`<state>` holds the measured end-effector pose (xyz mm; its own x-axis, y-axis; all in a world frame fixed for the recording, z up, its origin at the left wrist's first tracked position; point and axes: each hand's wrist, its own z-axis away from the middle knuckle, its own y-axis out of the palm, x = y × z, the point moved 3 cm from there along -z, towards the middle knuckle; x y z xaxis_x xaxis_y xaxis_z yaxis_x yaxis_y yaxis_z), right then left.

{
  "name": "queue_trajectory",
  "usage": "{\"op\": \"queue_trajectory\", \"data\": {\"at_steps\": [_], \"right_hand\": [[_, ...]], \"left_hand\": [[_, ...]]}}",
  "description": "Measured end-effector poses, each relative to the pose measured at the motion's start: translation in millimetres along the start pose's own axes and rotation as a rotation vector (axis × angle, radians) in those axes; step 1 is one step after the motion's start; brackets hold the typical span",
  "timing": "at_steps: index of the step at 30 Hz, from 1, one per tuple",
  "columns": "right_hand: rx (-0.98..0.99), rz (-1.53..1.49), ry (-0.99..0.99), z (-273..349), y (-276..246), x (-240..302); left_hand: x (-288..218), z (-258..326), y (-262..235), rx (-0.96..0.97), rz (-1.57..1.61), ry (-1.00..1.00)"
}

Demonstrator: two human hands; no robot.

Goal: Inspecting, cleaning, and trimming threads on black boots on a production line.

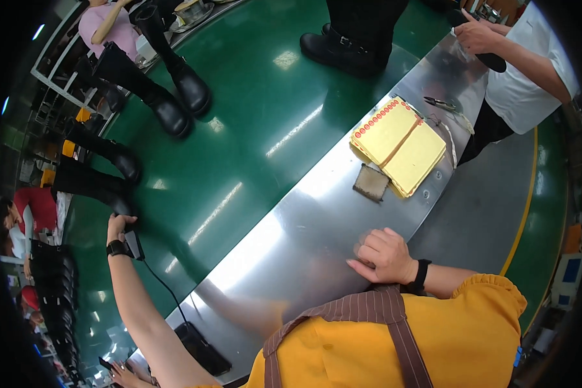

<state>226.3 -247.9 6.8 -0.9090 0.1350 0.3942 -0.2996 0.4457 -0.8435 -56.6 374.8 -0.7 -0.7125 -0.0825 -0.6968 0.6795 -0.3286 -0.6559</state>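
1. Black boot (96,187), its toe at the person's left hand (119,226), lies far to the left of the yellow stack (404,145) on the green surface (258,123).
2. Fingers of the left hand reach the toe, but whether they pinch it or merely touch it cannot be told from this angle.
3. A small grey device (134,246) sits beside that wrist, well to the left of the yellow stack; its dark cord (165,290) runs to a flat black case (202,349) on the metal worktop (323,242).
4. The right hand (387,257), on the near side of the yellow stack, is loosely curled over the worktop, its thumb standing apart from the fingers.
5. A square grey block (371,182) lies just beside the yellow stack, at its near left edge; a slim dark tool (438,102) lies near its far right corner.
6. Beyond the yellow stack to the right, a co-worker in a white shirt (530,77) holds a flat black piece (491,61).
7. More black boots (191,90) stand beyond the yellow stack and to its left.
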Motion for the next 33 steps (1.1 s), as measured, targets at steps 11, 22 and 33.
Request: {"op": "queue_trajectory", "data": {"at_steps": [11, 22, 33], "right_hand": [[-0.347, 0.003, 0.565, -69.1, -121.7, -148.3], [0.147, -0.218, 0.649, -64.7, -94.2, -372.3], [-0.520, 0.080, 0.122, -85.4, -155.0, -125.2]], "left_hand": [[60.5, 165.8, 8.8, 0.048, 0.449, -0.130], [-17.7, 291.6, 57.6, -0.216, 0.727, 0.123], [-16.8, 456.0, 110.7, -0.368, 0.221, 0.243]]}}
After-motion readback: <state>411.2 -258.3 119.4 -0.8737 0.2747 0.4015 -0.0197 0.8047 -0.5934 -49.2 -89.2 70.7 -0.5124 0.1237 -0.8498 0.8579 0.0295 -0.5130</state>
